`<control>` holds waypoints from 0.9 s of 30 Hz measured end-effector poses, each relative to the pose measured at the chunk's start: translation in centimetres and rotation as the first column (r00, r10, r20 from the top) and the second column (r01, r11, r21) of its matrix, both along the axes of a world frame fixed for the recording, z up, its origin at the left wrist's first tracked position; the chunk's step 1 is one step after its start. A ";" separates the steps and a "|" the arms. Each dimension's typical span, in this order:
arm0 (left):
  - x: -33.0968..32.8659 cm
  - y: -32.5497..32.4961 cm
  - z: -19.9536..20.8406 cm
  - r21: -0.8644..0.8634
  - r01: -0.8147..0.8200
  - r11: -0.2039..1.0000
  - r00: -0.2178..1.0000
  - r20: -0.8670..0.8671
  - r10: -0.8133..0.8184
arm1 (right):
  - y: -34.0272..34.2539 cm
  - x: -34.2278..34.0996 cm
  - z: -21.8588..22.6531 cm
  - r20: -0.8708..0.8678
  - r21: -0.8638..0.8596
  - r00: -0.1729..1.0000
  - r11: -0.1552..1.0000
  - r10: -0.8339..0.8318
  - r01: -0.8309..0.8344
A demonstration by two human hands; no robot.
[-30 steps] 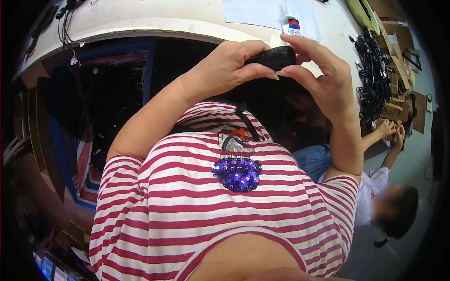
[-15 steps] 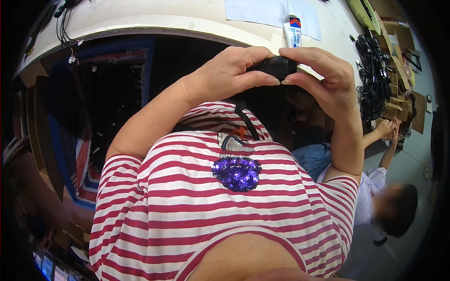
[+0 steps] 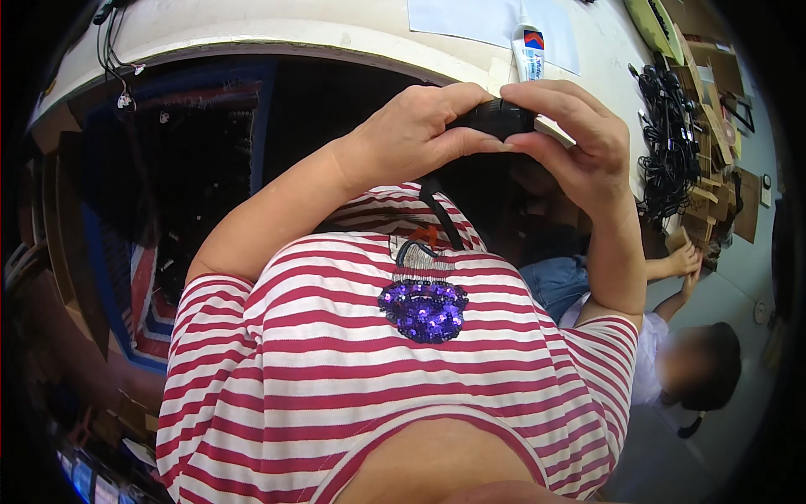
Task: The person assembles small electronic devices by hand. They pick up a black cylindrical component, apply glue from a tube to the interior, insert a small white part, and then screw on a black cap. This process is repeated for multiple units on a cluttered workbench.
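Between my hands is a rounded black plastic piece (image 3: 502,120), held just in front of the table's near edge. My left hand (image 3: 424,126) grips its left end, with the thumb below and fingers above. At its right end, my right hand (image 3: 579,134) pinches it between thumb and forefinger. Both thumb tips meet close together along its lower side. The fingers cover its ends, so its exact kind does not show. Just beyond it on the white table (image 3: 336,21) lies a white tube (image 3: 529,50) with a red and blue label.
A pale paper sheet (image 3: 453,18) lies under the tube. Bundled black cables (image 3: 667,134) line the table's right side, by cardboard pieces (image 3: 726,71). Thin wires (image 3: 109,50) hang over the left edge above a blue-framed bin (image 3: 260,126). A co-worker's hands (image 3: 687,259) are at the right.
My hands and the black piece stay together, almost unmoved. The view has shifted slightly. The co-worker's hands are lower in the picture.
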State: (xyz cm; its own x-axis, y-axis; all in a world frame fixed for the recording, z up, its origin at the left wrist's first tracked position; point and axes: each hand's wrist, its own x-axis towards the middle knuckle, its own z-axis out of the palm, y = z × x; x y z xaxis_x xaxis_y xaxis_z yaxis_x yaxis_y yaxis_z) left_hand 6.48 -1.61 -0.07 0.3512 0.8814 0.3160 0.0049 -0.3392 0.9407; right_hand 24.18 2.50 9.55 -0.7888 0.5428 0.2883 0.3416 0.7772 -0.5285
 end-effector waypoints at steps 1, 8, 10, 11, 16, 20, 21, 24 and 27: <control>0.1 -0.1 -0.2 -0.006 0.002 1.000 0.999 0.042 -0.002 | 0.0 0.0 0.0 -0.019 -0.023 1.000 0.999 0.024 -0.025; -0.1 0.4 -0.5 0.040 -0.071 0.997 0.997 0.013 0.071 | 0.4 -0.2 0.2 0.029 -0.076 0.998 0.995 -0.063 0.065; 0.1 0.4 -0.6 0.023 -0.097 0.995 0.995 0.009 0.096 | -0.1 -0.1 0.0 0.035 -0.198 0.984 0.964 -0.176 0.179; 0.2 0.3 -0.7 0.016 -0.103 0.995 0.995 0.004 0.102 | -0.1 -0.1 0.0 0.055 -0.189 0.982 0.963 -0.183 0.190; 0.0 0.4 -0.8 0.014 -0.102 0.995 0.994 -0.041 0.103 | 0.0 -0.2 0.0 0.068 -0.128 0.986 0.979 -0.152 0.160; 0.5 0.2 -1.1 0.088 -0.158 0.984 0.985 -0.058 0.163 | -0.2 -0.3 0.2 0.130 -0.139 0.972 0.967 -0.196 0.214; 0.7 0.1 -1.1 0.126 -0.189 0.974 0.978 -0.064 0.199 | -0.6 -0.6 0.1 0.151 -0.128 0.961 0.959 -0.232 0.252; 0.7 0.1 -1.1 0.146 -0.225 0.963 0.970 -0.063 0.236 | -0.5 -0.9 0.0 0.164 -0.102 0.951 0.955 -0.260 0.279; 0.3 0.6 -0.6 0.097 -0.196 0.976 0.978 -0.056 0.202 | -0.2 -0.8 -0.2 0.125 -0.127 0.965 0.961 -0.231 0.247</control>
